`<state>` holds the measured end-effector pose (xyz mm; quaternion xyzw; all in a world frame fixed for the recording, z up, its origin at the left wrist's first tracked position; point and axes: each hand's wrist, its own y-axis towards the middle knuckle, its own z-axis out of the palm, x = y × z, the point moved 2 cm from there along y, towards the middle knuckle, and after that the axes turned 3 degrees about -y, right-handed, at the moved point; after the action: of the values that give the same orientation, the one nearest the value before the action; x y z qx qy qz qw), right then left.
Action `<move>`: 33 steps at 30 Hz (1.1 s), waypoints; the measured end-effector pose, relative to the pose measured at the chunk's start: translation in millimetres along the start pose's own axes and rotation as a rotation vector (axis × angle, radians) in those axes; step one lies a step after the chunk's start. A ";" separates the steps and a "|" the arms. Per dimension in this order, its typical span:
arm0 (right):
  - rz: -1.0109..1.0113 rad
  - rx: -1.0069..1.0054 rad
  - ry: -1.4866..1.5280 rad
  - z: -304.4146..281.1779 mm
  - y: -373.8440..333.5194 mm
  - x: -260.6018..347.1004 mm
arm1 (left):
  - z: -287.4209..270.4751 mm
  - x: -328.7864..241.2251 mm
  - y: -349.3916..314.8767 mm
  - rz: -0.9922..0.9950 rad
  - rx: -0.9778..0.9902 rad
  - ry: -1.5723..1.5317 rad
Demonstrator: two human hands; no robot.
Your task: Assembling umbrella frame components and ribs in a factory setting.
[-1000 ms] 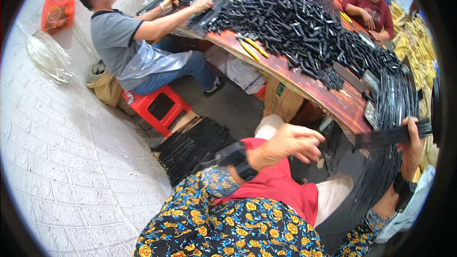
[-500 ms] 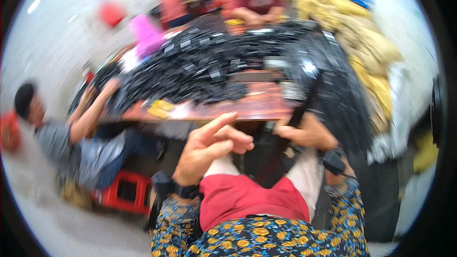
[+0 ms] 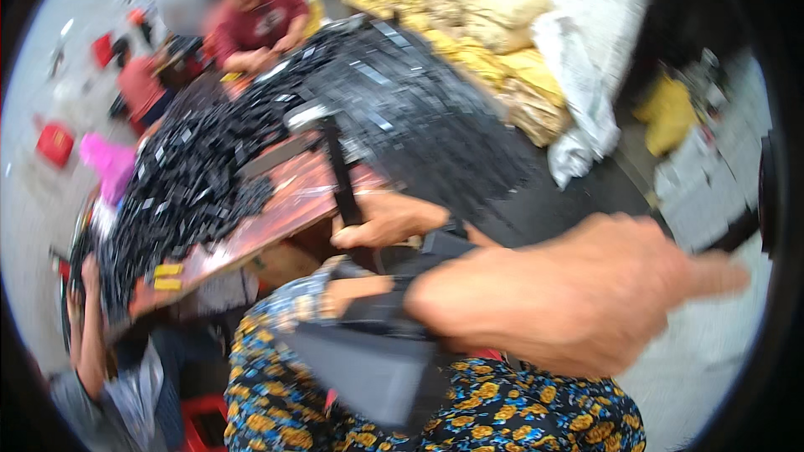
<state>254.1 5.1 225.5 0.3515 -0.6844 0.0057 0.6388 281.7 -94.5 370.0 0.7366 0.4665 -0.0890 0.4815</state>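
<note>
From the bare reddish patch of the wooden desk (image 3: 293, 201), a broad heap of short black pieces (image 3: 188, 176) lies toward 10 o'clock and a layered spread of long black strips (image 3: 419, 100) toward 2 o'clock. A flat grey-brown bar (image 3: 275, 155) sits at 11 o'clock, two blurred yellow handles (image 3: 167, 269) at 8 o'clock.

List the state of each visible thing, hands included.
Left hand: stretched rightward, blurred, grip unclear
Right hand: closed
Black strip: gripped, tilted
Black parts: heaped loose
Yellow handles: lying, spread apart
Tabletop: partly covered
Pink bag: crumpled
Yellow sacks: piled
</note>
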 end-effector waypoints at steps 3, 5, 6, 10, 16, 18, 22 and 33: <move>0.391 0.144 -0.266 -26.3 -7.7 14.2 | 24.1 -12.3 -8.8 -0.053 0.053 -0.105; 0.191 0.171 -0.172 -20.8 -1.1 -6.7 | 23.2 -12.5 -45.7 -0.091 0.014 -0.125; 0.185 0.169 -0.149 -24.0 -2.9 -2.5 | 16.5 -11.8 -67.4 -0.174 -0.033 -0.090; 0.136 0.189 -0.115 -35.8 10.9 -10.8 | -27.7 -15.5 -189.0 -0.708 -0.391 0.350; 0.360 0.586 -0.037 -22.1 59.4 9.9 | -33.6 -16.5 -309.0 -1.152 -0.967 0.249; -0.028 0.357 -0.177 -41.4 49.2 13.9 | -15.6 7.9 -327.9 -1.167 -0.803 0.202; -0.086 0.421 -0.120 -31.0 59.6 7.8 | 35.7 43.6 -380.2 -1.302 -0.628 0.067; -0.069 0.448 -0.135 -35.2 61.8 19.3 | 91.4 114.4 -437.7 -1.533 -0.381 -0.624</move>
<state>255.8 58.5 276.2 0.5074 -0.6946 0.1121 0.4975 35.3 -53.8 -18.1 0.0650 0.6895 -0.5097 0.5105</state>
